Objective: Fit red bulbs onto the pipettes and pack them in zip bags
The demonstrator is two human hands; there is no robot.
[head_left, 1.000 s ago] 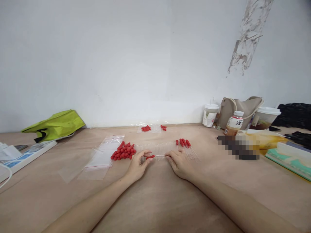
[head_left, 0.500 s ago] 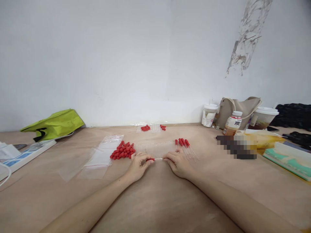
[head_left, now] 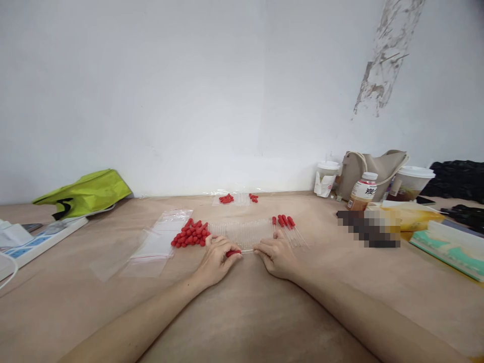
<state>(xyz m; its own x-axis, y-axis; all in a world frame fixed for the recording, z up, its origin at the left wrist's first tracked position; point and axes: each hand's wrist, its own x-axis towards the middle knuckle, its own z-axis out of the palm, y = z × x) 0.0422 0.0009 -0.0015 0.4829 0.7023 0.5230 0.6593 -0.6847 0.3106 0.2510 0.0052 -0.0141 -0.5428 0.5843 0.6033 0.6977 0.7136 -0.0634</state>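
My left hand pinches a red rubber bulb between thumb and fingers. From its open end a thin glass tube runs level to my right hand, whose closed fingers grip the other end. How deep the tube sits in the bulb I cannot tell. Just beyond both hands lies a row of clear glass tubes. A pile of red rubber bulbs is left of that row. On its right rest several droppers, glass tubes with red bulbs on them.
Clear zip bags lie at left, near a lime-green bag and a white power strip. By the wall is a packet of red bulbs and tubes. At right stand a bottle, lidded cups and a beige handbag.
The bulb and tube have shifted slightly toward me in my hands. More of the bulb's side now shows between my left thumb and fingers. The things around have stayed put.
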